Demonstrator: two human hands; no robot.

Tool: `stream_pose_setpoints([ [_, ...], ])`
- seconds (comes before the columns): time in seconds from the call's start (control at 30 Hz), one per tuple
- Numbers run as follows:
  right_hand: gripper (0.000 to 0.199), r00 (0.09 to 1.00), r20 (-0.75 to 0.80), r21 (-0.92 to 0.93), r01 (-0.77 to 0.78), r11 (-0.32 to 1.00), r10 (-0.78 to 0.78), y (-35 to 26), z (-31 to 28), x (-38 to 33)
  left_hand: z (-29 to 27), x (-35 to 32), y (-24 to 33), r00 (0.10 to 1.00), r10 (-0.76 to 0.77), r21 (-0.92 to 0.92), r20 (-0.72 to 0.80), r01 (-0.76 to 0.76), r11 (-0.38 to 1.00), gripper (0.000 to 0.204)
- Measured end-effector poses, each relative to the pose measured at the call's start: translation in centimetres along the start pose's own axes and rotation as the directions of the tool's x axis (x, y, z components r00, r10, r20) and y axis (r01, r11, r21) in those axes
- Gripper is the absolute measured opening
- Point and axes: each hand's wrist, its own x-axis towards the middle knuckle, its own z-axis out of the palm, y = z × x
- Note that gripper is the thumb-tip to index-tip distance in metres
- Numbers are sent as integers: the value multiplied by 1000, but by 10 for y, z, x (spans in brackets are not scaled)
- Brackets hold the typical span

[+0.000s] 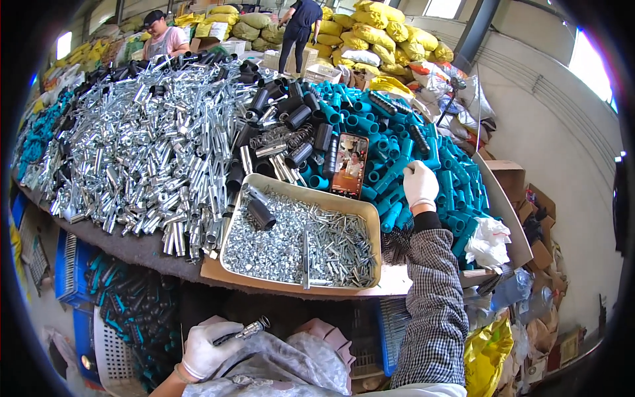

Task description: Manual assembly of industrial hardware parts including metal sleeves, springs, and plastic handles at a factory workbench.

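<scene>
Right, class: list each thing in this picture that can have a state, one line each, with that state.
Left hand: gloved, closed around a small metal part.
Right hand: gloved, reaching into the blue tubes.
Phone: screen lit, propped against the pile.
Tray: partly filled with small silver pieces.
Black sleeve: lying in the tray.
Silver tubes: heaped loose.

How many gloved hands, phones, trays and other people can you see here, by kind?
White-gloved hands: 2, left hand and right hand
Black smartphone with lit screen: 1
Shallow beige tray of small metal parts: 1
Other people at the back: 2
Total: 6
</scene>
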Motion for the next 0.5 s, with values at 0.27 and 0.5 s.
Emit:
stream_pose_setpoints([
  [0.27,70,956,130,-38,-261,965,263,-45,22,-9,11,6,14,994,107,105,9,-107,989,28],
  [0.5,65,954,-172,496,-132,858,247,-4,3,-31,1,1,28,971,229,156,64,-236,959,22],
])
